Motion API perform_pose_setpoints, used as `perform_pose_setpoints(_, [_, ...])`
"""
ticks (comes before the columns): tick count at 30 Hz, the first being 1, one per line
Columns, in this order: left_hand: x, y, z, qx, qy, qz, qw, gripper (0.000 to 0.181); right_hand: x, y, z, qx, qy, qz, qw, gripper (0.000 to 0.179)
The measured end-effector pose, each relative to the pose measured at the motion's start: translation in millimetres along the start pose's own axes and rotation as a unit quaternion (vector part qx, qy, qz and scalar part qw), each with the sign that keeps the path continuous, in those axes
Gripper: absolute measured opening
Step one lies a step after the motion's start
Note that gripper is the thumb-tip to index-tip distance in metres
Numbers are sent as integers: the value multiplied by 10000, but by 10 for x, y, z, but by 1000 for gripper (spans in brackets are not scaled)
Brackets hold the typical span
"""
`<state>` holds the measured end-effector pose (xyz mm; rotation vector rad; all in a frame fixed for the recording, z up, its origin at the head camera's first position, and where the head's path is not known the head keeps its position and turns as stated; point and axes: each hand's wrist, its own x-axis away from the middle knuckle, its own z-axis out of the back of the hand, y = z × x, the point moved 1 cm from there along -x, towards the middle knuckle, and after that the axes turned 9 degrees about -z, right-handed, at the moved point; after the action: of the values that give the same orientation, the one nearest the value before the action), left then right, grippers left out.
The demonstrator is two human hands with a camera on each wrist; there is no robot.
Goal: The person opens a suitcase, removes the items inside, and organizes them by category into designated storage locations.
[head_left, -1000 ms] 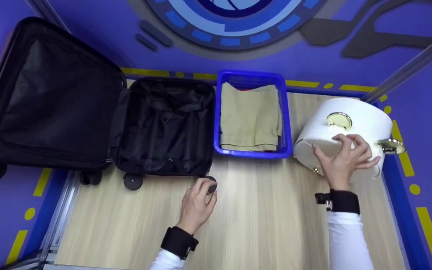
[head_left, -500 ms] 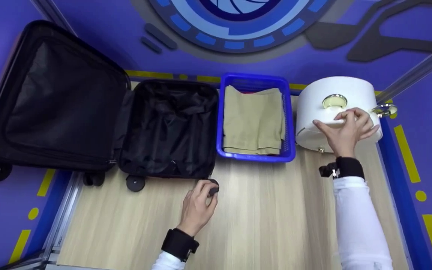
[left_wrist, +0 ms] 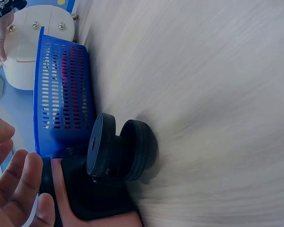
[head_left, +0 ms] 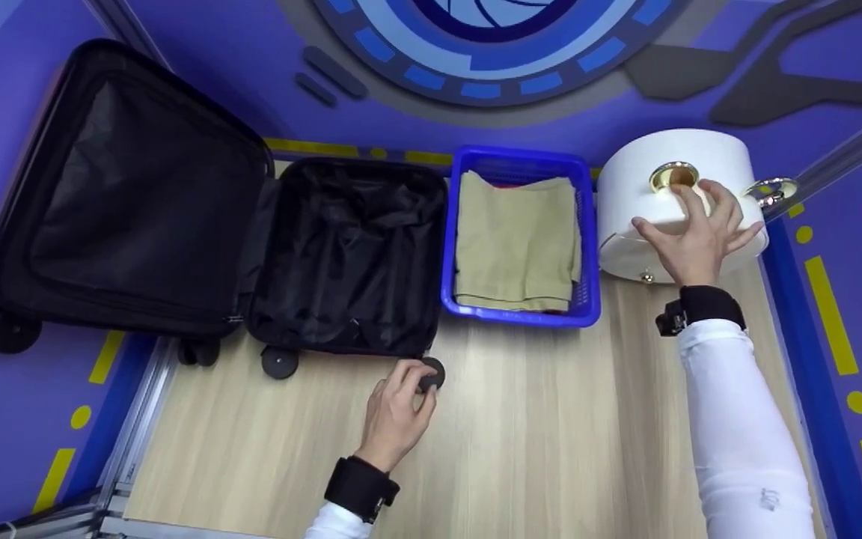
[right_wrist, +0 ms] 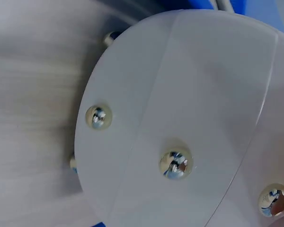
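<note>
A white rounded box (head_left: 629,187) stands at the back right; its front carries round gold knobs (right_wrist: 176,163), and ring-like gold ears (head_left: 771,193) rise from it. My right hand (head_left: 697,239) rests at its upper front edge, fingers spread and reaching over the top toward one ear. Low at the middle, my left hand (head_left: 395,412) hovers by a black suitcase wheel (head_left: 435,373), its fingers loosely bent. In the left wrist view those fingers (left_wrist: 26,184) are apart from the wheel and hold nothing. The right fingertips are partly hidden by the hand.
An opened black suitcase (head_left: 349,254) lies at the left, its lid (head_left: 139,202) leaning back. Between suitcase and box stands a blue basket (head_left: 521,320) with folded beige cloth (head_left: 517,243) and something red beneath. Purple walls enclose the wooden tabletop (head_left: 506,434).
My right hand and the white box have moved back toward the rear wall, and the box has turned straighter beside the basket. My left hand has hardly moved.
</note>
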<state>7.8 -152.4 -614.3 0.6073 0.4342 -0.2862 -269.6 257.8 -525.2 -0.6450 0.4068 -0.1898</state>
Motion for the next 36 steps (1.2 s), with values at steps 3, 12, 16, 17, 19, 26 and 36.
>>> perform_pose_setpoints(3, [-6, 2, 1, -27, -17, 7, 10000, 22, -32, 3, -28, 227, -109, 82, 9996, 77])
perform_pose_setpoints(12, [8, 8, 19, -86, -24, 104, 9999, 22, -79, 86, -8, 682, -571, 729, 9934, 105])
perform_pose_setpoints(16, [13, 7, 21, -77, -61, 63, 9999, 21, -40, 129, -25, 791, -252, 775, 9935, 100])
perform_pose_setpoints(17, [16, 7, 22, -69, -66, 67, 9999, 21, -29, 133, -29, 837, -165, 722, 9937, 99])
perform_pose_setpoints(19, [25, 7, 24, -41, -64, 83, 9999, 22, -10, 139, -30, 932, -35, 615, 9937, 100])
perform_pose_setpoints(26, [15, 5, 49, 14, -16, 114, 9999, 22, 33, 185, 1, 1087, 94, 538, 9926, 103])
perform_pose_setpoints(36, [-290, -321, 304, -221, 680, -70, 9974, 23, 313, 147, 44, 832, -295, 786, 9930, 107])
